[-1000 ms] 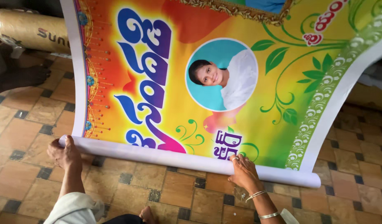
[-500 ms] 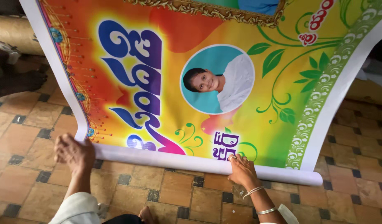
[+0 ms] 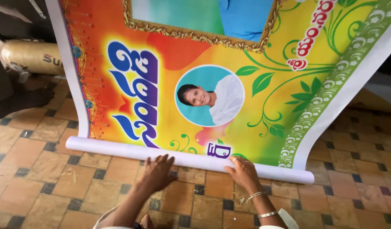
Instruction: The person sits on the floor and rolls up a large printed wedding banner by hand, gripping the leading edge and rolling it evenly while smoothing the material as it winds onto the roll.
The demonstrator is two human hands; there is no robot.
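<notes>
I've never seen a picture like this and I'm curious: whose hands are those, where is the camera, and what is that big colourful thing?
The camera sits on a person's head and looks down, so you see that person's own two hands from above. There is no machine here, just bare hands.

The big colourful thing is a printed banner, bright orange, yellow and green, with leaves, large letters and photos on it. It lies spread over a tiled floor. Its near end is wound into a white roll.

The left hand and the right hand both rest flat against that roll, fingers on its edge. The right wrist wears bangles. Neither hand grips anything; they only press on the roll.

At the far left lies another rolled bundle, tan and wrapped.
</notes>
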